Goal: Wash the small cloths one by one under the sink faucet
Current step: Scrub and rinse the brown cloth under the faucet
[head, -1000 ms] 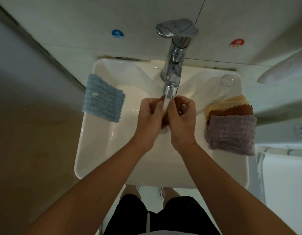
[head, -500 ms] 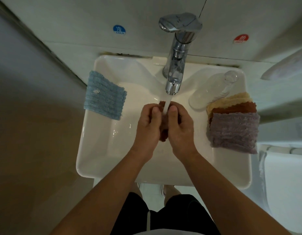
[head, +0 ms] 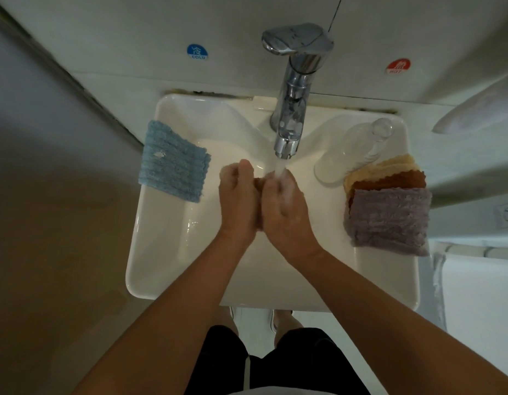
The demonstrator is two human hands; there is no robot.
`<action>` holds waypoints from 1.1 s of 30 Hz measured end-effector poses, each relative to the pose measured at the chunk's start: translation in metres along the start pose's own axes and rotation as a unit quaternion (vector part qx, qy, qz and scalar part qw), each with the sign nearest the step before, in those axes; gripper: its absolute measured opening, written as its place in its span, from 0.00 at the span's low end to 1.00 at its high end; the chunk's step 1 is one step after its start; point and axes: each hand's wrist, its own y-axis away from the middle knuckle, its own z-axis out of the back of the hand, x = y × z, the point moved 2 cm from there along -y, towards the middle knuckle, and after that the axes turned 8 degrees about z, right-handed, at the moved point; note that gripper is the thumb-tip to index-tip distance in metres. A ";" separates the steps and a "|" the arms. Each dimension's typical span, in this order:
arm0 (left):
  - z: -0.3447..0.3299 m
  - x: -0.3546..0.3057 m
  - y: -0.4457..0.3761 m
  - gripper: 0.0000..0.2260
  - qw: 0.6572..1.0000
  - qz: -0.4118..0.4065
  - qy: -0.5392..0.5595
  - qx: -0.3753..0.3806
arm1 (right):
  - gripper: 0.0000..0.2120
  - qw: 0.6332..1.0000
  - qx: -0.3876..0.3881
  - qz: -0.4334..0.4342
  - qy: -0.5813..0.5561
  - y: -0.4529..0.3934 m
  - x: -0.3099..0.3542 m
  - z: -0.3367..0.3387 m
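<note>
Both my hands are over the white sink under the chrome faucet, whose water stream runs onto my right hand. Between my left hand and my right hand I grip a small brown cloth; only a thin strip of it shows between the palms. A blue cloth lies on the sink's left rim. On the right rim sits a stack with a purple cloth on top, a brown cloth and a yellow cloth under it.
A clear glass lies on its side on the sink's right back corner, beside the stack. Cold and hot stickers mark the wall. A white fixture juts out at the right. My legs and feet show below the sink.
My hands shifted slightly and closed tighter round the brown cloth, so less of it shows. The water now falls on my right hand rather than between the hands.
</note>
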 end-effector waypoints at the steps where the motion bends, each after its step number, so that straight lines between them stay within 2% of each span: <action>1: 0.000 0.002 0.002 0.15 1.000 0.014 0.019 0.003 | 0.10 1.000 0.006 -0.022 -0.002 -0.003 -0.001 0.000; 3: -0.002 0.010 0.018 0.19 0.998 0.009 0.052 0.047 | 0.09 0.999 -0.025 -0.041 0.013 -0.014 -0.004 0.004; 5: -0.004 0.021 0.032 0.21 0.985 0.029 0.093 0.139 | 0.08 0.995 -0.084 -0.045 -0.006 -0.023 -0.008 0.010; 7: -0.002 0.027 0.039 0.18 0.976 0.052 0.118 0.175 | 0.07 0.989 -0.127 -0.042 -0.055 -0.023 -0.010 0.014; 9: 0.001 0.029 0.035 0.15 0.976 0.051 0.132 0.166 | 0.06 0.991 -0.114 -0.025 -0.062 -0.015 -0.012 0.010; 11: 0.006 0.029 0.031 0.16 0.981 0.037 0.134 0.137 | 0.08 0.996 -0.084 0.006 -0.038 -0.005 -0.015 0.003; 15: 0.007 0.024 0.025 0.12 0.993 -0.017 -0.014 0.113 | 0.07 0.995 -0.087 0.040 -0.016 0.002 -0.023 -0.001; 18: 0.005 0.015 0.019 0.08 0.995 -0.007 -0.008 0.100 | 0.05 0.994 -0.057 0.082 0.037 0.008 -0.015 -0.002; 20: 0.003 0.013 0.016 0.07 0.997 -0.022 0.014 0.066 | 0.06 0.998 -0.041 0.046 0.023 0.004 -0.015 -0.003; 22: -0.003 0.016 0.022 0.09 0.996 -0.066 -0.001 0.064 | 0.07 0.999 -0.050 0.006 0.007 -0.007 -0.018 -0.002; 24: -0.008 0.016 0.028 0.12 0.987 -0.124 -0.058 0.080 | 0.05 0.998 -0.038 0.016 0.042 -0.014 -0.020 0.002; 26: -0.007 0.011 0.016 0.07 0.972 -0.179 -0.138 0.059 | 0.05 0.998 -0.010 0.012 0.053 -0.005 -0.014 0.002; 28: -0.002 0.003 -0.001 0.09 0.965 -0.180 -0.189 0.019 | 0.06 0.999 0.027 0.015 0.039 0.006 -0.008 0.001; 30: 0.002 0.013 -0.001 0.06 0.941 -0.230 -0.241 0.051 | 0.05 1.000 0.023 0.004 0.019 0.001 -0.007 0.004; 31: 0.001 0.019 0.004 0.04 0.943 -0.227 -0.220 0.105 | 0.06 1.000 0.004 -0.010 0.002 -0.006 -0.007 0.008; 33: 0.000 0.018 0.020 0.03 0.942 -0.233 -0.205 0.128 | 0.08 0.998 -0.033 -0.035 -0.031 -0.010 -0.009 0.013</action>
